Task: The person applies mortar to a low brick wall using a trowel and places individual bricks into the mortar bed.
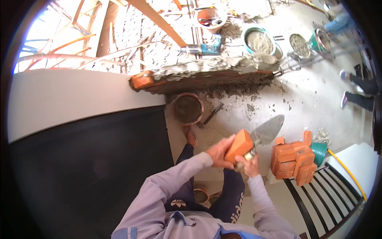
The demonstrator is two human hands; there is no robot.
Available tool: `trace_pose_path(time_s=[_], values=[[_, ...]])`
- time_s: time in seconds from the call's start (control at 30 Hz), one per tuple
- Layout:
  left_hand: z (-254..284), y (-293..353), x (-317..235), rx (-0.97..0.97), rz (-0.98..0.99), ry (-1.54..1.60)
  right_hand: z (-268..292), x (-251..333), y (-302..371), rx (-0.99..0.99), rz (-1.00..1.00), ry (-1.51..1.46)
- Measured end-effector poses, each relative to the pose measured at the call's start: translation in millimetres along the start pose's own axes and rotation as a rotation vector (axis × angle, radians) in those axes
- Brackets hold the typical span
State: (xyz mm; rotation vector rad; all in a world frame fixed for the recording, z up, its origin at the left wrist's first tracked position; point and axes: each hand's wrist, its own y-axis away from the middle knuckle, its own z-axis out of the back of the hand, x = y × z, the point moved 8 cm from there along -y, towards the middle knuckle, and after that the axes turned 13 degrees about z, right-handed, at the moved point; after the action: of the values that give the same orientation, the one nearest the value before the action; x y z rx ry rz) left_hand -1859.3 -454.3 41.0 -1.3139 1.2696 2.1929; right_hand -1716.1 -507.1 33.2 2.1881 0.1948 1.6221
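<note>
My left hand (219, 153) is closed round an orange brick (240, 145), held in front of my body above the floor. Close beside it, my right hand (250, 164) grips the pale handle of a trowel (268, 130), whose grey pointed blade reaches out past the brick to the upper right. The right thumb lies against or very near the brick's lower end. Ahead of me runs a low brick wall (207, 81) with rough grey mortar along its top. A single orange brick (142, 80) sits at the wall's left end.
A mortar bucket (188, 108) and a hammer (212, 114) lie before the wall. At right, stacked bricks (292, 161) stand by a green bucket (319, 153) and a black slatted frame (318, 195). Beyond the wall are a power drill (205, 48) and a mortar tub (259, 41). Another person's legs (360, 89) show far right.
</note>
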Motion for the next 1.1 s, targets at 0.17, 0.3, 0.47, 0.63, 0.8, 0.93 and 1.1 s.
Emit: trace_pose_path(time_s=[0.17, 0.3, 0.47, 0.63, 0.8, 0.93, 1.1], values=[[184, 29, -27, -0.258, -0.001, -0.078, -142, 60, -81, 0.064, 0.069, -0.241], [311, 32, -40, -0.47, 0.129, -0.517, -183, 60, -126, -0.024, 0.193, -0.081], [381, -3, 25, -0.744, -0.077, -0.648, -190, 41, -112, 0.008, -0.008, 0.046], [382, -46, 77, -0.824, 0.096, -0.834, -177, 28, -103, -0.034, -0.151, 0.159], [395, -43, 104, -0.764, 0.128, -0.61, -182, 34, -105, -0.002, -0.253, 0.351], [395, -45, 108, -0.759, 0.121, -0.625, -211, 52, -130, 0.106, -0.196, 0.471], [400, -47, 117, -0.694, 0.184, -0.729, -260, 77, -159, 0.216, 0.081, 0.623]])
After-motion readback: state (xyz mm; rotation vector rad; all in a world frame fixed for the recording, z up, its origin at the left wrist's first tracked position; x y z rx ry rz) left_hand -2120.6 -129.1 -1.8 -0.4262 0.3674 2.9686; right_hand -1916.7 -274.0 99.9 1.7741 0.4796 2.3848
